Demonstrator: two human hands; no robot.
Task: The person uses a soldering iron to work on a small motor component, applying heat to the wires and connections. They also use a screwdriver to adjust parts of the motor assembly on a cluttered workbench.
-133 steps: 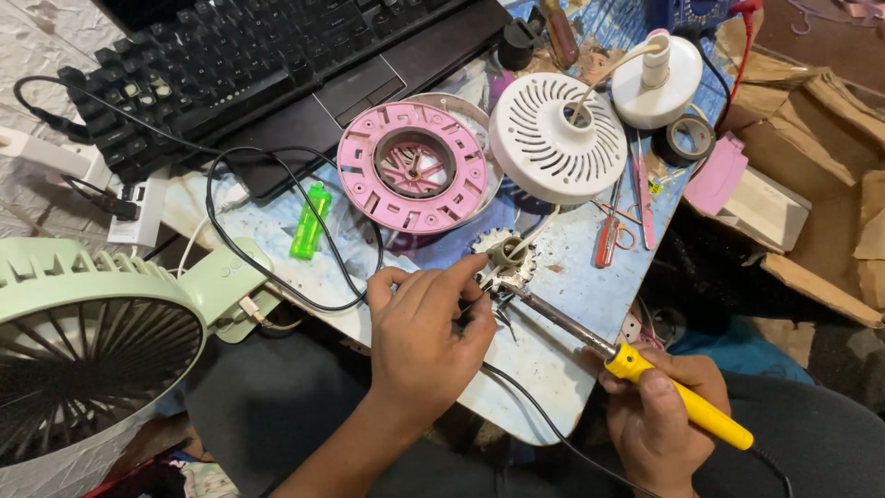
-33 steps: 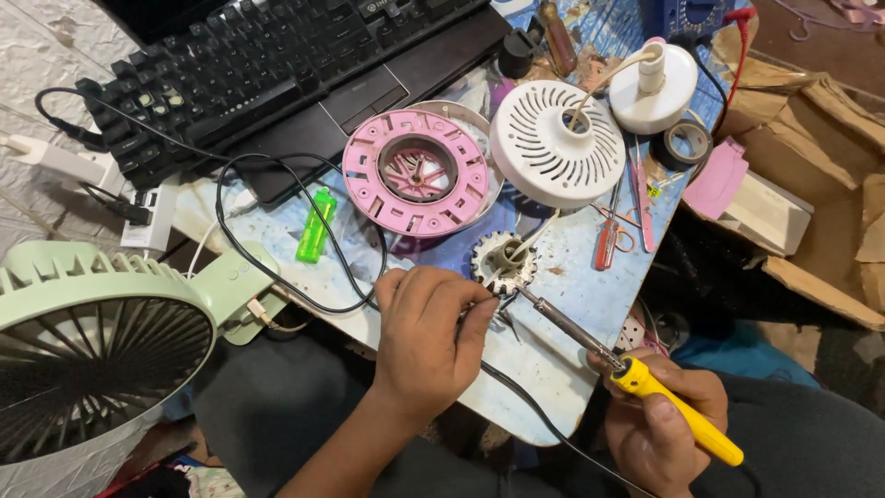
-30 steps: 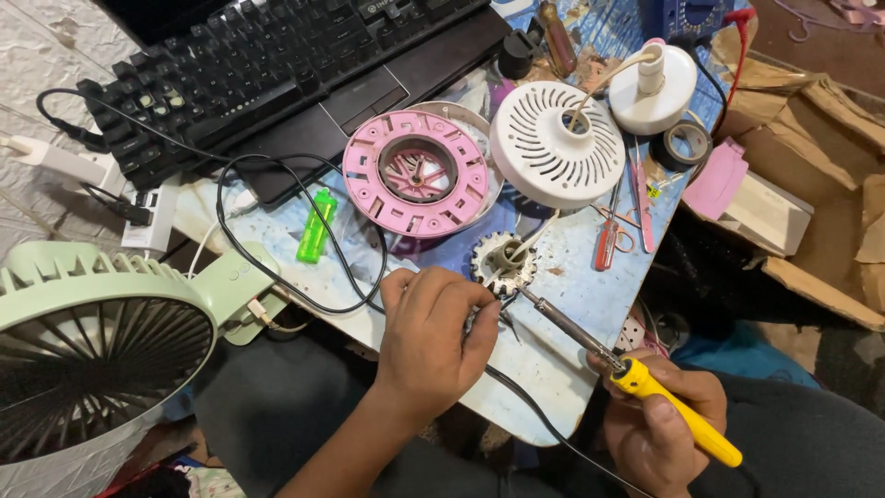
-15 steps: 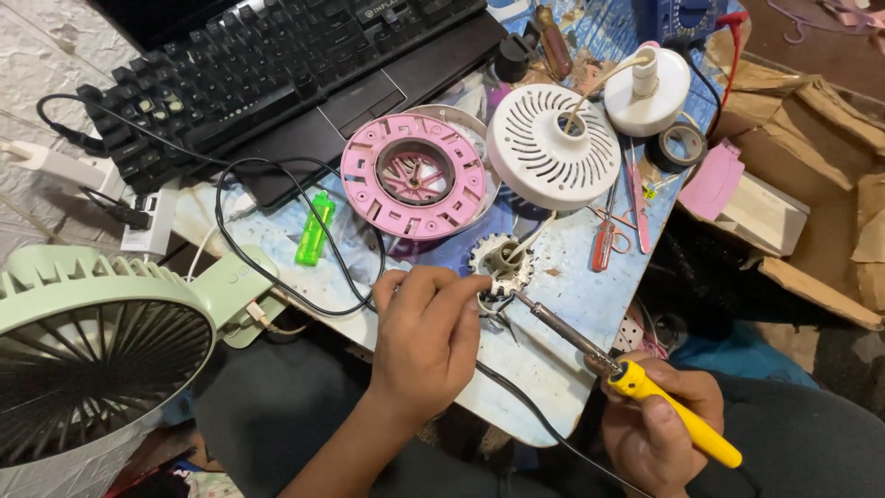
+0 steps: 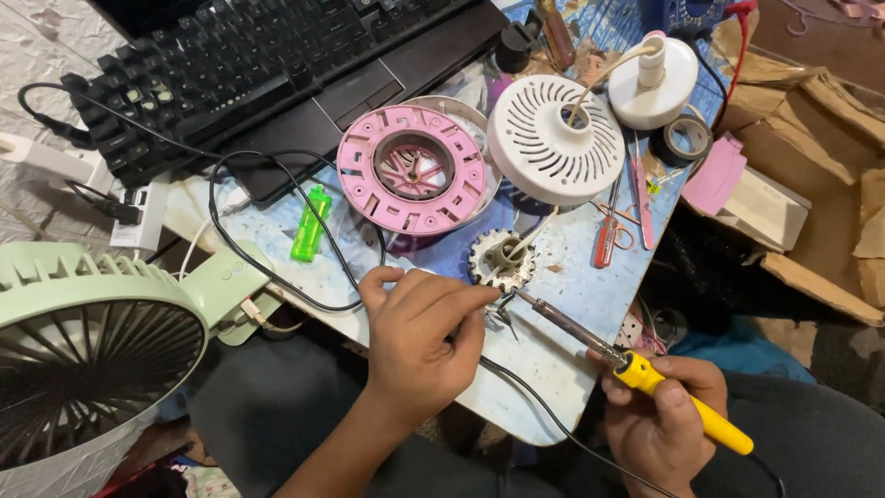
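The left hand point(image 5: 419, 346) pinches something tiny right beside the small toothed motor core point(image 5: 501, 261) on the table point(image 5: 544, 360), probably steadying a wire or solder, but its fingers cover it so I can't tell. The right hand point(image 5: 659, 420) is closed pen-style around the yellow soldering iron point(image 5: 636, 373), tip angled into the same spot for control. The pink fan housing point(image 5: 412, 171) and white cover point(image 5: 555, 138) sit pushed back. The green fan point(image 5: 92, 360) is cut off at the frame edge.

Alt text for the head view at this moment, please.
The right hand holds a yellow-handled soldering iron, its tip at a small round toothed part that the left hand steadies on a cluttered table. Behind lie a pink ring and a keyboard.
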